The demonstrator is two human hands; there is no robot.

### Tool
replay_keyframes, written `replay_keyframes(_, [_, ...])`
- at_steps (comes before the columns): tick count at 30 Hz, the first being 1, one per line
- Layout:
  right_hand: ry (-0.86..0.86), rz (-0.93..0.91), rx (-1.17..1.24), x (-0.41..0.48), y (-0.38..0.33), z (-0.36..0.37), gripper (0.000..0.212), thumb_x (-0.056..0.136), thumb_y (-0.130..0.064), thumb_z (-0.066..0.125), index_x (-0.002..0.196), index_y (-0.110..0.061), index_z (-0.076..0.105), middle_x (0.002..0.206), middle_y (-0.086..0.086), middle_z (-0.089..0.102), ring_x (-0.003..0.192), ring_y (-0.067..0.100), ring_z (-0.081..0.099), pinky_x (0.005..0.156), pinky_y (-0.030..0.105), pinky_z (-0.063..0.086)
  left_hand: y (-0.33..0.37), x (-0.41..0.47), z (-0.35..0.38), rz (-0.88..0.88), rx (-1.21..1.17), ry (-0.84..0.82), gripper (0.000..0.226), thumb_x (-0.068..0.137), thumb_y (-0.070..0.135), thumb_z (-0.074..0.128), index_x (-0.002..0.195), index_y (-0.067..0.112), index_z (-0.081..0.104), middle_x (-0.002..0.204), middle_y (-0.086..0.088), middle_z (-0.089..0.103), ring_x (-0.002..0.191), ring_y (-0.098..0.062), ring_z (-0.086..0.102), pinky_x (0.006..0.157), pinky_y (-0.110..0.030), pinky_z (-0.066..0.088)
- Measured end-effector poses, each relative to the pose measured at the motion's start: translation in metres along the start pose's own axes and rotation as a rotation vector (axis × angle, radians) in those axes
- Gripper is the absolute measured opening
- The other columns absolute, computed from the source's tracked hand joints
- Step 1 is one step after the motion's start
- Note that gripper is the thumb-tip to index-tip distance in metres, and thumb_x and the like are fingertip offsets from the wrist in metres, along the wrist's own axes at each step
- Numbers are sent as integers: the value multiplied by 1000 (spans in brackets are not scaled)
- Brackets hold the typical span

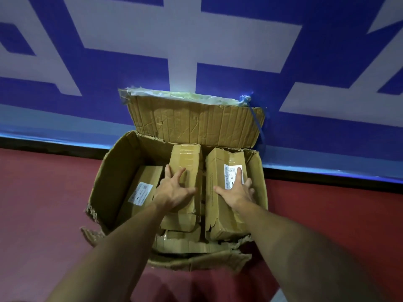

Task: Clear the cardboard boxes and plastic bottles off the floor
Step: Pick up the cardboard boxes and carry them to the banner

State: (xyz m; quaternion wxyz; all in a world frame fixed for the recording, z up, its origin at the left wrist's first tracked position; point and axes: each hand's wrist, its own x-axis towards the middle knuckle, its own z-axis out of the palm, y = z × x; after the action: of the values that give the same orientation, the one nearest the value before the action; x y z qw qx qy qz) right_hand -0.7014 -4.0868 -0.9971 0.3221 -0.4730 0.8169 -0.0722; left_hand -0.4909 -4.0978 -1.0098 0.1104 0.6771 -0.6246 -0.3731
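Left hand (174, 189) spread flat on middle box (185, 158), right hand (237, 190) flat on right box (218, 168), slim gap between hands, torn carton (113, 171) wall just beyond right hand

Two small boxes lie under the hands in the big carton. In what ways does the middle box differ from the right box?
The middle box, under the left hand, shows no label, only glossy tape; the right box, under the right hand, bears a white label. The middle box looks narrower than the right box. Both are brown cardboard, lying lengthwise in the big carton.
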Motion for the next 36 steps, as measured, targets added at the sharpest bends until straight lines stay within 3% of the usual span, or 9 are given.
replay_keyframes(9, [-28,43,-99,21,10,24,112,81,-69,65,156,-40,-13,164,11,-12,145,40,16,108,61,31,-12,23,30,5,50,-96,93,84,56,69,157,41,14,162,-1,-28,146,-39,20,115,-54,33])
replay_keyframes(14, [-155,100,-244,28,10,32,112,84,-75,55,153,-37,-24,162,11,-26,148,41,4,111,61,25,-18,29,48,-81,65,-302,106,82,62,69,158,42,-3,157,-5,-40,151,-41,-6,121,-58,16])
replay_keyframes(17, [-282,111,-349,30,20,39,103,89,-74,49,155,-35,-20,160,10,-33,151,40,-13,116,65,15,-25,31,55,-135,116,-438,106,81,70,64,156,45,-6,159,-6,-35,151,-41,-11,120,-58,11])
replay_keyframes(21, [-299,104,-349,32,27,47,102,91,-70,51,156,-35,-20,158,8,-38,151,38,-17,118,64,16,-40,36,52,-210,25,-463,121,74,53,80,156,45,-9,161,-13,-29,150,-45,-1,122,-58,13])
replay_keyframes(24, [-321,102,-308,34,24,44,105,88,-70,55,155,-36,-18,159,8,-37,151,41,-12,117,60,20,-43,37,54,-248,-116,-538,145,56,46,90,155,40,-15,163,-18,11,146,-41,24,120,-56,22])
replay_keyframes(26, [-353,95,-296,36,23,40,105,87,-71,56,156,-37,-15,160,7,-34,151,42,-9,118,58,20,-38,36,59,-226,-205,-526,144,60,30,92,156,33,-16,157,-14,30,142,-37,32,118,-55,27])
replay_keyframes(29, [-361,71,-310,40,28,35,102,88,-68,57,157,-38,-11,162,6,-31,152,39,-9,120,59,17,-28,42,68,-225,-331,-429,135,67,12,88,158,31,-10,156,-11,32,144,-35,30,119,-56,26])
replay_keyframes(33, [-291,40,-310,46,39,32,94,92,-65,55,158,-38,-6,164,4,-24,153,37,-4,120,59,17,-19,52,77,-212,-335,-403,137,58,19,90,158,37,-2,158,-10,28,143,-36,30,116,-61,29])
replay_keyframes(36, [-190,-10,-315,46,37,27,86,93,-64,52,159,-39,2,167,4,-9,151,35,12,117,58,24,-15,51,75,-225,-224,-402,127,71,27,87,158,40,-4,164,-11,8,147,-40,19,119,-59,24])
